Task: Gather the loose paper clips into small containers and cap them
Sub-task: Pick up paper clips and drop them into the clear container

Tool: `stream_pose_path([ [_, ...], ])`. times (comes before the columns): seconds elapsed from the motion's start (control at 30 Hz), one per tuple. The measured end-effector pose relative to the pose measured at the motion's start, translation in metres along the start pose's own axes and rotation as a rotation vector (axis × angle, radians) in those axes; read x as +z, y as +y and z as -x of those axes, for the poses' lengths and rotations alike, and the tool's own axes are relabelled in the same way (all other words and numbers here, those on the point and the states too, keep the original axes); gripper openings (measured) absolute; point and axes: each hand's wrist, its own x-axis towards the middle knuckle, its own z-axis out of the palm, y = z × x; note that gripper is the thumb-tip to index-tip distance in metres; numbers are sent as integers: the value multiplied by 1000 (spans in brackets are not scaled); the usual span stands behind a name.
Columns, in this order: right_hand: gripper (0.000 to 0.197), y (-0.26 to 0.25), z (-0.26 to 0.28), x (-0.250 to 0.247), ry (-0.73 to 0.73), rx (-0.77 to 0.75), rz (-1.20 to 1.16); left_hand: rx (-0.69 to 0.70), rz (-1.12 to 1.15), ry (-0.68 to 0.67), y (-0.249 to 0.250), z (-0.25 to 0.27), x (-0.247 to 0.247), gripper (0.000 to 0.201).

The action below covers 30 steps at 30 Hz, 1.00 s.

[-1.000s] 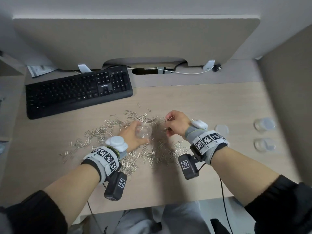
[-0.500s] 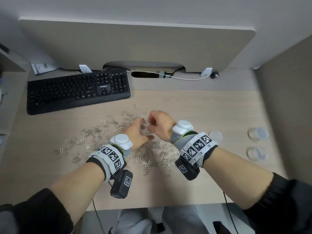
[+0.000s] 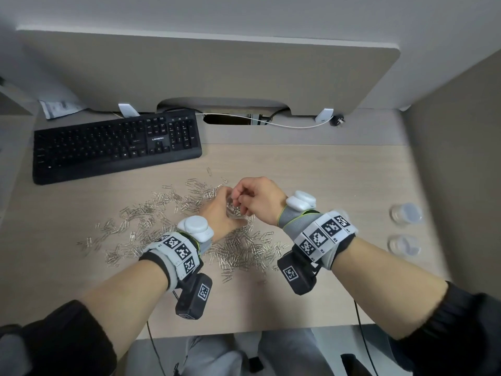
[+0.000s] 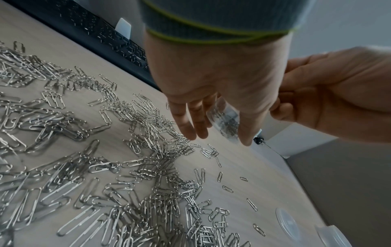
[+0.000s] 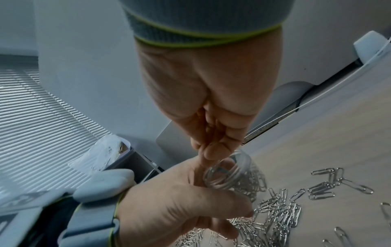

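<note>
Nearest the desk's front edge lie the loose silver wire paper clips [image 3: 238, 251]. Mid-desk, the left hand [image 3: 217, 215] cups a small clear plastic container [image 4: 225, 120]; the right hand [image 3: 257, 199], fingertips bunched, should feed clips squarely into its mouth.

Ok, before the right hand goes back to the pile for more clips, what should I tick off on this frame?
1. Small clear plastic container held by the left hand: ok, fingers wrap it.
2. Container mouth uncapped: ok, the open rim shows in the right wrist view.
3. Right hand fingertips at the mouth: ok.
4. Right hand emptied of clips: cannot tell, the curled fingers hide it.
5. Loose silver paper clips left on the wooden desk: ok, many remain.
6. Round clear lid within reach: ok, lying beside the pile.
</note>
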Motion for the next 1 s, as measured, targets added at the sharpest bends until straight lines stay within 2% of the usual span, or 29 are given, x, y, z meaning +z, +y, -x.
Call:
stream_pose_path([
  [0.1,35,0,0,-2,-12,8,-92,16,17,4,-1,-2,2,63],
  [0.23,32,16,-3,-16,102,86,-79,-1,2,5,-5,-3,0,73],
  [0.3,23,38,-6,-26,145,187,28,-11,7,9,-12,-4,-2,74],
  [0.4,7,77,-2,-39,104,417,298,-26,9,0,-26,-3,-5,71],
  [0.53,31,103,4,-53,107,629,677,-77,36,-17,-45,1,-10,71],
  [0.6,31,111,6,-58,119,684,793,-79,60,-19,-49,5,-14,67],
  [0.8,38,117,-24,-32,210,691,703,-75,108,-3,-57,19,-26,58],
  [0.9,46,103,-52,-1,159,522,606,-88,44,-4,-63,23,-33,60],
  [1.0,47,82,-66,32,58,357,695,-123,-25,2,-71,26,-39,71],
])
